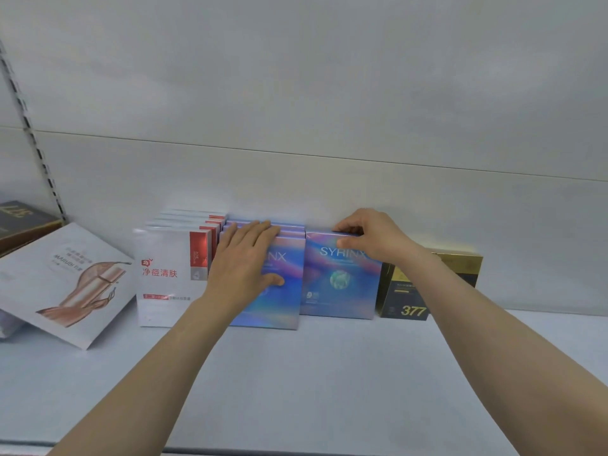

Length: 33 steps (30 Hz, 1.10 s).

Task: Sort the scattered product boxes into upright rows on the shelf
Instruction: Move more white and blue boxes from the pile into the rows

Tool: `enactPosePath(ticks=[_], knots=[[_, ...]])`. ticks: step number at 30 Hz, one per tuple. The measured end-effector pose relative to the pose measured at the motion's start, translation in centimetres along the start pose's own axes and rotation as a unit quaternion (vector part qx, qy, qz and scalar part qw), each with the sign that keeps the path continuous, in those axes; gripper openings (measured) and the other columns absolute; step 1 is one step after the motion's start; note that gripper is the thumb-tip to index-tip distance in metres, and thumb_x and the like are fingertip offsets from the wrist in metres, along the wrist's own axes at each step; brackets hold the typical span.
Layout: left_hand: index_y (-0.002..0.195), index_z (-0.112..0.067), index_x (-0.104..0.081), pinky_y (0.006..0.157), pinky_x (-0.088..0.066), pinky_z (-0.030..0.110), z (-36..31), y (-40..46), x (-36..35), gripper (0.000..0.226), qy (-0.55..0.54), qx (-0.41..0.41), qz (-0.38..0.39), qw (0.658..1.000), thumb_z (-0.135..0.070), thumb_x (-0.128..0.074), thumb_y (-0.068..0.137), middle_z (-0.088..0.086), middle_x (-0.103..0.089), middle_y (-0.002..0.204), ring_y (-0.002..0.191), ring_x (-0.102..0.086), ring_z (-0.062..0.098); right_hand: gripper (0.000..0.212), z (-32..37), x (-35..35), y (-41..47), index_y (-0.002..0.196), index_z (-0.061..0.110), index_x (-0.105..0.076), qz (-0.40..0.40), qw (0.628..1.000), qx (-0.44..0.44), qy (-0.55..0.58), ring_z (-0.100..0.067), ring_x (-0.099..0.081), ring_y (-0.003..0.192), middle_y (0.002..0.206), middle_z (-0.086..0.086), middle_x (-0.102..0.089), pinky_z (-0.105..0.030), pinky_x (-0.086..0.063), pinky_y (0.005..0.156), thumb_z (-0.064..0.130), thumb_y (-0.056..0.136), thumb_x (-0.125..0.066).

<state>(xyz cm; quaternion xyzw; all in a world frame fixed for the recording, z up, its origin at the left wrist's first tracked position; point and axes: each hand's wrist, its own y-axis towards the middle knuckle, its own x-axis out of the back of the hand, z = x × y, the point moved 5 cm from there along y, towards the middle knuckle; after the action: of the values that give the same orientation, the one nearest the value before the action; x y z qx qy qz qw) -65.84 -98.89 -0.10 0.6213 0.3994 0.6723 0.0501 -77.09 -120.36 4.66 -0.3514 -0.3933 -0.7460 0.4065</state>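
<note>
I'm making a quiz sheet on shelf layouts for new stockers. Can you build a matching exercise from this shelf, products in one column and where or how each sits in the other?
Column one:
1. white and red boxes
2. SYRINX box under the right hand
3. black and gold 377 box
4. large white pack

Column two:
A. far left, leaning tilted
B. upright, right end of the row
C. upright row, left of the blue boxes
D. upright, gripped at its top edge

Pairs: 1-C, 2-D, 3-B, 4-A

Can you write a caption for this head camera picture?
Left hand steadies iridescent blue cardboard boxes; right hand grips another.
</note>
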Motion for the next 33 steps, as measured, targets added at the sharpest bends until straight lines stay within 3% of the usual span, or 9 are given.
enactPosePath(ticks=[10, 19, 33], knots=[[0.145, -0.021, -0.041, 0.120, -0.012, 0.041, 0.0, 0.0, -0.2, 0.092, -0.002, 0.006, -0.009, 1.000, -0.050, -0.081, 0.067, -0.001, -0.039, 0.151, 0.142, -0.032, 0.021, 0.050, -0.4, -1.7, -1.2, 0.126, 0.025, -0.068, -0.092, 0.993, 0.044, -0.063, -0.017, -0.047, 0.104, 0.100, 0.007, -0.047, -0.034, -0.042, 0.093, 0.030, 0.078, -0.082], [0.147, -0.022, -0.036, 0.121, -0.009, 0.040, -0.1, 0.0, -0.2, 0.092, 0.011, 0.002, -0.003, 1.000, -0.052, -0.078, 0.071, -0.003, -0.036, 0.153, 0.144, -0.027, 0.018, 0.044, -0.4, -1.7, -1.4, 0.109, 0.015, -0.070, -0.144, 0.986, 0.070, -0.048, -0.017, -0.051, 0.103, 0.100, 0.010, -0.054, -0.033, -0.043, 0.089, 0.027, 0.070, -0.088], [0.149, -0.025, -0.030, 0.122, -0.002, 0.041, -0.4, 0.0, -0.4, 0.092, 0.047, 0.017, 0.025, 0.998, -0.053, -0.074, 0.074, -0.003, -0.032, 0.156, 0.146, -0.022, 0.018, 0.043, -0.4, -2.5, -1.7, 0.117, 0.019, -0.064, -0.147, 0.979, 0.060, -0.129, -0.024, -0.047, 0.115, 0.118, -0.001, -0.059, -0.037, -0.039, 0.091, 0.032, 0.078, -0.079]])
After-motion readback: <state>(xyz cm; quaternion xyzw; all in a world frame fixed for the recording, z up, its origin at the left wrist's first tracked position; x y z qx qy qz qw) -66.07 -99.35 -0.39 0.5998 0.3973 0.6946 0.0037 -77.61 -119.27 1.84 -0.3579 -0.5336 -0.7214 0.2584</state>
